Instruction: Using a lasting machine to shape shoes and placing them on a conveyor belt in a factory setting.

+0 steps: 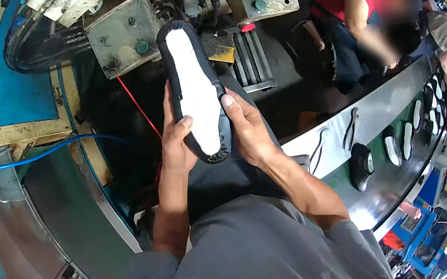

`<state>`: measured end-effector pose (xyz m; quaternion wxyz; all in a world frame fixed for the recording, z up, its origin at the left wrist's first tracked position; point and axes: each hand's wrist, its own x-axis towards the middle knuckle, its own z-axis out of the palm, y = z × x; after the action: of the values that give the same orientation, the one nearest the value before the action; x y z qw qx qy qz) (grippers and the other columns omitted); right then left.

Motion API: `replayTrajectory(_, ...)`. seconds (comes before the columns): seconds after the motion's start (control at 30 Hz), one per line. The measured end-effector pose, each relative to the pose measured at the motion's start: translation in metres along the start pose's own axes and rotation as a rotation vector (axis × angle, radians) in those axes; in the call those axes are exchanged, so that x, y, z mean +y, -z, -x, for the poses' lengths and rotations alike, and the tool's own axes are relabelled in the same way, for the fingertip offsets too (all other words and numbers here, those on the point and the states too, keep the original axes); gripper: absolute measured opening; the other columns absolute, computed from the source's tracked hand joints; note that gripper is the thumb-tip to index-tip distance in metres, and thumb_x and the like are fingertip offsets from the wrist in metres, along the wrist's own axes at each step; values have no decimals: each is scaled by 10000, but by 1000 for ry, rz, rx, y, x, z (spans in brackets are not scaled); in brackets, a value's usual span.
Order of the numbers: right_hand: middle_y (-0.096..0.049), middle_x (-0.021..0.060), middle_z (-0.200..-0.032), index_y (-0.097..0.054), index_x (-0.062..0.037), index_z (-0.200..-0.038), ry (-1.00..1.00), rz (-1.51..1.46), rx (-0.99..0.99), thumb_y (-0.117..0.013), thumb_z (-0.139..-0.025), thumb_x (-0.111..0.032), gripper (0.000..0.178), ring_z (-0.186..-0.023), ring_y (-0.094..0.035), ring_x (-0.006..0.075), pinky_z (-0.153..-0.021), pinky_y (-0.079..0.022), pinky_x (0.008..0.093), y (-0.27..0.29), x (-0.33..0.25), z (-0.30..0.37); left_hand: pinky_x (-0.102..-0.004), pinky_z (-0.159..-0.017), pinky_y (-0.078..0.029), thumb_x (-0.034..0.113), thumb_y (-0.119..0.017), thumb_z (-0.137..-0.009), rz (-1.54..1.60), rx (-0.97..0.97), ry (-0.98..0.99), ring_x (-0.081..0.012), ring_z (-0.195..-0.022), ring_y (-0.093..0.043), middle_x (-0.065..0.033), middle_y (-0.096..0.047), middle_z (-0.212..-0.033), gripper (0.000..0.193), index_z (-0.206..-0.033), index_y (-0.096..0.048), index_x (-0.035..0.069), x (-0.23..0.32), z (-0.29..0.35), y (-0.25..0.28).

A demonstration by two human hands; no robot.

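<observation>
Both my hands hold a black shoe upper [193, 86], its white underside turned up toward me and its toe pointing away. My left hand [177, 140] grips the left edge near the heel, with the thumb pressed on the white bottom. On the other side my right hand [249, 127] is wrapped round the edge, thumb along the rim. Dark gathered material shows at the heel end. The far end of the upper reaches up in front of the machine [197, 5]. What lies inside or under the upper is hidden.
Two metal control boxes [124, 36] with green buttons flank the machine. At the right, a metal conveyor trough [329, 152] carries several black shoe uppers [361, 165] with white bottoms. A person in red [344, 0] bends beside it. A blue hose [41, 157] crosses at the left.
</observation>
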<state>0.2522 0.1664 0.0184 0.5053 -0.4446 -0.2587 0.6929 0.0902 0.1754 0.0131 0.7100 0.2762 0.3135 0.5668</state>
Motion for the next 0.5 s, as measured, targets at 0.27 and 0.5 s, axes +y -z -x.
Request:
replayTrajectory(0.27, -551, 238, -1622, -419, 53, -1664, -90, 552, -245, -672, -1126, -337, 711, -1367, -630, 277, -1136, -516, 375, 4, 33, 57, -449, -1267, -392, 138, -748, -926, 21, 162, -73, -335, -1535, -475, -184, -447, -1686, 1018, -1777, -193, 68, -1, 87, 36)
replayTrajectory(0.5, -572, 255, -1602, -467, 64, -1617, -280, 267, -122, -627, -1130, -150, 555, -1254, -737, 348, -1097, -607, 438, 58, 33, 88, -472, -1103, -555, 105, -767, -920, -293, 831, -48, -358, -1343, -650, -206, -599, -1554, 946, -1749, -311, 105, 55, 172, 177)
